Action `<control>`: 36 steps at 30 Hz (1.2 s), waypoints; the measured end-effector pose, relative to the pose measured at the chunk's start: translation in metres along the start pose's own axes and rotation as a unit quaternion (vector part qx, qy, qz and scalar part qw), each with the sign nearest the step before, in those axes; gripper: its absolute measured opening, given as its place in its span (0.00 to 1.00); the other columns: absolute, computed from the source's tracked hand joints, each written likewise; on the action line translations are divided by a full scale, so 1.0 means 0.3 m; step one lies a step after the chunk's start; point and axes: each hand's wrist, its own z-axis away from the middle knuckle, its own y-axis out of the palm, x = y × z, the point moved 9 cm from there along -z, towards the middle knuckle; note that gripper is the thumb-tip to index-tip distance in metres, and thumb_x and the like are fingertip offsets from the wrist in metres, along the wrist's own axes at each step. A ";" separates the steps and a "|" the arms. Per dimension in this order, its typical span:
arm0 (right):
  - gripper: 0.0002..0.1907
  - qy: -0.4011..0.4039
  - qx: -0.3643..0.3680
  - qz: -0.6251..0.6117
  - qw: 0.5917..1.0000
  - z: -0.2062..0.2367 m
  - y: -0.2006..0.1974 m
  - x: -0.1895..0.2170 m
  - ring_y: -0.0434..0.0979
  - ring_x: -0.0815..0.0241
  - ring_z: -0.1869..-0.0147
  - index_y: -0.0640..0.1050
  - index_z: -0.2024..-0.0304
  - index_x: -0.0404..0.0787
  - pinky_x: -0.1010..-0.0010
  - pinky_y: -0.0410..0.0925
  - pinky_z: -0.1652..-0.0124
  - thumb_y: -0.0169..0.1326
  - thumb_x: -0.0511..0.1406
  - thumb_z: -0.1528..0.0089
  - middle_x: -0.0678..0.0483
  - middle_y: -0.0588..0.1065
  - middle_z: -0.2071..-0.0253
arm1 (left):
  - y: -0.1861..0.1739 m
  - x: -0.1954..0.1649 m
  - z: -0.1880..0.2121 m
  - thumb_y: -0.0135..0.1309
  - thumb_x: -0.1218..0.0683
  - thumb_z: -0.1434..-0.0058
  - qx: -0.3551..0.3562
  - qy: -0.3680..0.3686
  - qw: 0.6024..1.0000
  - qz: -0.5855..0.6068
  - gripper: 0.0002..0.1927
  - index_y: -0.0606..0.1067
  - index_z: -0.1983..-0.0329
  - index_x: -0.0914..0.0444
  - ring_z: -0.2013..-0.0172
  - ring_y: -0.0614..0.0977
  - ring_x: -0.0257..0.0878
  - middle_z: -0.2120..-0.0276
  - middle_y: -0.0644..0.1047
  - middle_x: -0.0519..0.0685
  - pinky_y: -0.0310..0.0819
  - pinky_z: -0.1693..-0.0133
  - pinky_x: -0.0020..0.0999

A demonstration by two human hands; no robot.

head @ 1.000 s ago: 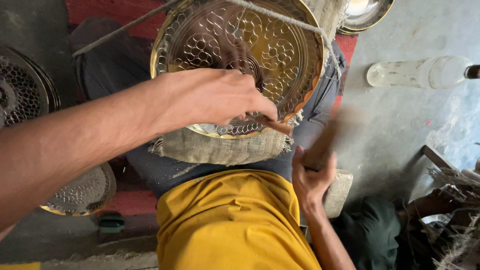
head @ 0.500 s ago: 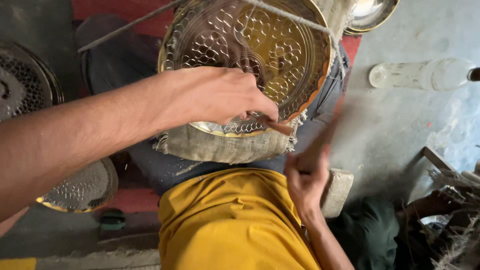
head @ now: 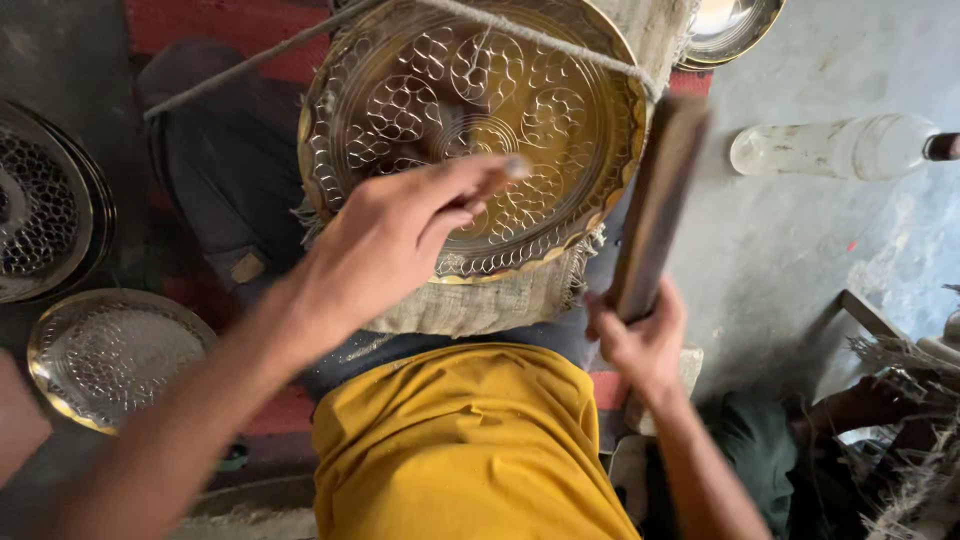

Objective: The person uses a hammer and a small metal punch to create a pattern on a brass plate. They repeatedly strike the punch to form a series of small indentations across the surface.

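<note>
Item: engraved brass plate, round, floral pattern, resting on a burlap-wrapped pad across my lap, a cord stretched over its upper part.

Left hand: grip closed on a small punch, only its tip showing, poised over the plate's centre.

Right hand: grip closed round a dark wooden mallet, raised upright beside the plate's right rim.

Step, as I judge it: chasing the pattern, between blows. The next move calls for seating the tip on the line, then a square strike.

Change: half a second ago my left hand lay at the lower rim and the mallet hung lower.

Nearby: perforated plates on the floor, a pale bottle.
</note>
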 end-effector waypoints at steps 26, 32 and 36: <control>0.21 -0.381 0.166 0.516 0.749 -0.183 0.065 0.687 0.80 0.44 0.71 0.72 0.61 0.35 0.59 0.74 0.66 0.70 0.36 0.47 0.45 0.77 0.75 | 0.000 0.028 0.086 0.58 0.63 0.32 -0.071 -0.020 0.997 0.008 0.20 0.69 0.38 0.62 0.61 0.87 0.42 0.59 0.83 0.56 0.86 0.63 0.31; 0.18 -0.301 0.069 0.346 0.886 -0.134 -0.028 0.445 0.82 0.43 0.63 0.71 0.57 0.37 0.59 0.74 0.65 0.67 0.33 0.41 0.43 0.77 0.68 | 0.046 0.014 -0.001 0.54 0.65 0.34 0.126 -0.004 0.992 -0.025 0.24 0.68 0.34 0.60 0.74 0.84 0.40 0.68 0.82 0.56 0.82 0.75 0.31; 0.11 -0.208 0.022 0.199 0.957 -0.051 -0.055 0.242 0.79 0.54 0.71 0.74 0.61 0.38 0.65 0.71 0.70 0.64 0.34 0.35 0.46 0.77 0.73 | 0.098 0.032 -0.045 0.48 0.68 0.34 0.278 -0.040 0.957 -0.072 0.30 0.69 0.31 0.52 0.78 0.85 0.38 0.63 0.81 0.52 0.81 0.78 0.30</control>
